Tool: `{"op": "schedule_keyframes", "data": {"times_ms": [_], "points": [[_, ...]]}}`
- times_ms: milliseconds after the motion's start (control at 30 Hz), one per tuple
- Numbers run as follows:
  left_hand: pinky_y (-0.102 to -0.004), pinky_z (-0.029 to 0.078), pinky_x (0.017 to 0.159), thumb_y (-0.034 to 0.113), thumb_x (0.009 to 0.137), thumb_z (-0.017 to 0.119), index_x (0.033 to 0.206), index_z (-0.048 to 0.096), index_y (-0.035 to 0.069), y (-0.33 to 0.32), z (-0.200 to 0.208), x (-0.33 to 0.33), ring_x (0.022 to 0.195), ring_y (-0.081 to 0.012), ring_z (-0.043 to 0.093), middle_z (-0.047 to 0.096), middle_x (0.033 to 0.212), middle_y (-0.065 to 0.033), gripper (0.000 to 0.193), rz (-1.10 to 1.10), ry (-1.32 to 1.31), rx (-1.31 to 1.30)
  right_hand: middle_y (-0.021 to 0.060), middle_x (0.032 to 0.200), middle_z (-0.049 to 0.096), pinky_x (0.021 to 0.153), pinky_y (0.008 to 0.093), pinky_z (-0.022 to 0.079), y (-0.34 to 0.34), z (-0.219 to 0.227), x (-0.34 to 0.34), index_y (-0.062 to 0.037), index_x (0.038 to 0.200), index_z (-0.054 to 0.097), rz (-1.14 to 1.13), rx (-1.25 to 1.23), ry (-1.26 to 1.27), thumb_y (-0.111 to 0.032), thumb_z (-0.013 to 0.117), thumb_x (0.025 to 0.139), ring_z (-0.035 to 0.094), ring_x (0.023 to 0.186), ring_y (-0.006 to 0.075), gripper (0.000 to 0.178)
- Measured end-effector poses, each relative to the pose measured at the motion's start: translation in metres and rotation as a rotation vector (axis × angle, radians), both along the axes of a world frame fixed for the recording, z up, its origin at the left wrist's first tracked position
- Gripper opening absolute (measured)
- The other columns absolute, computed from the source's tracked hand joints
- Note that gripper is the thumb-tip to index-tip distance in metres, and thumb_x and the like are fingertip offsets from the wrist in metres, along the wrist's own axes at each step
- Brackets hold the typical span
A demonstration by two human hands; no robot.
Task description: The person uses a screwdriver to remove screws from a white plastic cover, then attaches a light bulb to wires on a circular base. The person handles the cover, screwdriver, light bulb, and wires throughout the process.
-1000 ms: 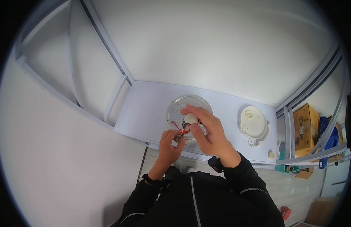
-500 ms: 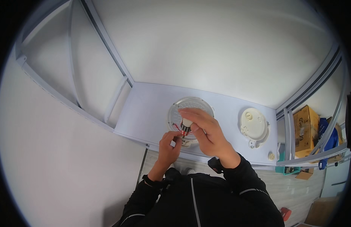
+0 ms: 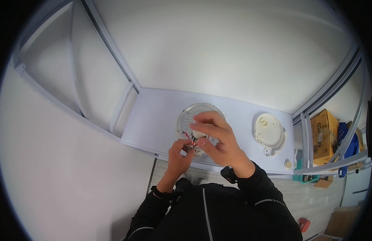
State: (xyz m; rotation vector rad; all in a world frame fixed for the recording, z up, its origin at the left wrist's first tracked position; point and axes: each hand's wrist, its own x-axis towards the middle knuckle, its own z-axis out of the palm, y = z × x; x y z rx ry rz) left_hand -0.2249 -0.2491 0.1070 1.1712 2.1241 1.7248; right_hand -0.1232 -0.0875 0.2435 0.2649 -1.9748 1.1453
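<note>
A round, clear-looking disc-shaped part [image 3: 184, 116] with a pale rim lies on the table before me. Over its near side stands what looks like a screwdriver [image 3: 197, 135], with a white, black and red handle and its lower end down. My right hand [image 3: 220, 138] wraps its thumb and fingers loosely round the handle from the right. My left hand [image 3: 180, 156] pinches at the near edge, beside the tool's lower end; what lies between its fingertips is too small to tell. Red wires [image 3: 186, 135] show just left of the handle. My right hand hides much of the disc.
On the right of the table [image 3: 153, 116] lies a white round housing [image 3: 270, 132] with a small knob-like piece on it. A small cream round part [image 3: 288, 164] sits near the right corner. Beyond the frame posts are a cardboard box [image 3: 324, 134] and a teal bin [image 3: 300, 176].
My right hand's fingers have spread and shifted on the handle, covering more of it. The handle leans slightly differently. My left hand stays nearly where it was.
</note>
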Motion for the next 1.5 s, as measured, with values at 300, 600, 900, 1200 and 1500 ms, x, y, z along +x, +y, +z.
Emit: {"op": "schedule_keyframes", "data": {"times_ms": [300, 600, 900, 1200, 1500], "points": [[-0.0293, 0.051, 0.075, 0.001, 0.087, 0.078, 0.106, 0.069, 0.002, 0.002, 0.001, 0.0, 0.077, -0.0125, 0.059, 0.068, 0.09, -0.0021, 0.022, -0.009, -0.161, 0.039, 0.0125, 0.124, 0.064, 0.092, 0.0365, 0.056, 0.006, 0.0, 0.006, -0.0007, 0.127, 0.074, 0.081, -0.11, -0.13, 0.008, 0.064, 0.09, 0.067, 0.102, 0.0269, 0.039], [-0.033, 0.055, 0.074, -0.003, 0.083, 0.075, 0.108, 0.075, 0.004, 0.001, 0.009, -0.003, 0.074, -0.0189, 0.064, 0.07, 0.104, -0.0086, 0.026, -0.012, 0.034, -0.003, 0.0116, 0.117, 0.067, 0.081, 0.032, 0.056, 0.007, -0.001, 0.007, -0.0036, 0.128, 0.075, -0.042, -0.031, -0.127, 0.003, 0.079, 0.088, 0.067, 0.102, 0.023, 0.04], [-0.0334, 0.049, 0.071, -0.001, 0.08, 0.077, 0.1, 0.077, 0.008, -0.003, 0.013, -0.022, 0.087, -0.0215, 0.059, 0.058, 0.119, -0.0106, 0.022, -0.032, 0.238, -0.074, 0.015, 0.124, 0.07, 0.082, 0.032, 0.056, 0.01, 0.001, 0.01, -0.0035, 0.132, 0.072, -0.033, -0.038, -0.101, 0.003, 0.074, 0.093, 0.068, 0.099, 0.0242, 0.04], [-0.0375, 0.052, 0.087, -0.003, 0.081, 0.074, 0.099, 0.076, 0.006, 0.001, 0.002, -0.019, 0.088, -0.0236, 0.061, 0.051, 0.13, -0.0169, 0.02, -0.033, 0.163, -0.082, 0.0142, 0.125, 0.071, 0.086, 0.0352, 0.06, 0.007, 0.005, 0.007, -0.0032, 0.128, 0.073, 0.012, -0.103, -0.074, 0.004, 0.072, 0.092, 0.07, 0.107, 0.0294, 0.036], [-0.0397, 0.052, 0.089, 0.001, 0.084, 0.075, 0.107, 0.074, 0.005, -0.001, -0.002, -0.019, 0.09, -0.0255, 0.059, 0.047, 0.135, -0.0194, 0.023, -0.056, 0.188, -0.138, 0.0125, 0.132, 0.067, 0.08, 0.0337, 0.058, 0.003, 0.001, 0.004, -0.0055, 0.13, 0.074, 0.033, -0.034, -0.117, 0.001, 0.08, 0.088, 0.07, 0.105, 0.0255, 0.043]]}}
